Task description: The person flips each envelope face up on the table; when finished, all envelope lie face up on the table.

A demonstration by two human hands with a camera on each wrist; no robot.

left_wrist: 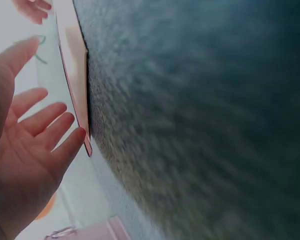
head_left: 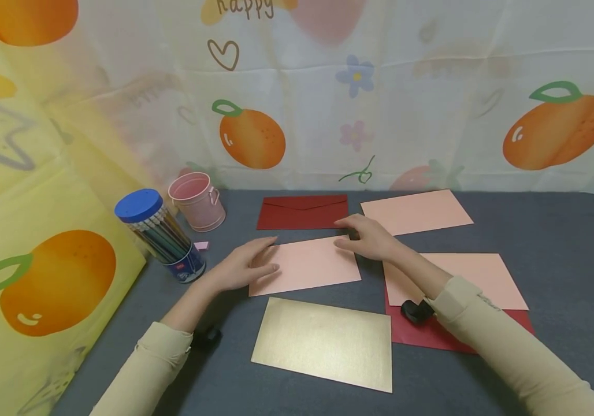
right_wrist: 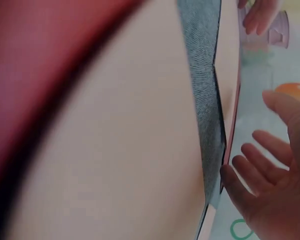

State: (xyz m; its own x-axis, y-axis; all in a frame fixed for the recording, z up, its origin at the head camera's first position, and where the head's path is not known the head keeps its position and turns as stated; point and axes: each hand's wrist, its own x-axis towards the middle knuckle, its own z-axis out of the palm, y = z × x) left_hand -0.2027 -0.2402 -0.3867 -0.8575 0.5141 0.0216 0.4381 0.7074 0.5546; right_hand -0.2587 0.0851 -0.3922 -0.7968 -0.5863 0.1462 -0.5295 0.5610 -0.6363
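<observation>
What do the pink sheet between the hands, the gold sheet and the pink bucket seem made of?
Pink sheet: likely matte card or paper, being flat, thin and shine-free. Gold sheet: probably card with a metallic finish, judging by its soft sheen. Pink bucket: perhaps painted metal, given its raised rim; plastic remains possible.

Stationery desk (head_left: 578, 260), fruit-print cloth (head_left: 307, 115), pencil tub (head_left: 164, 238), envelope (head_left: 302, 215)
</observation>
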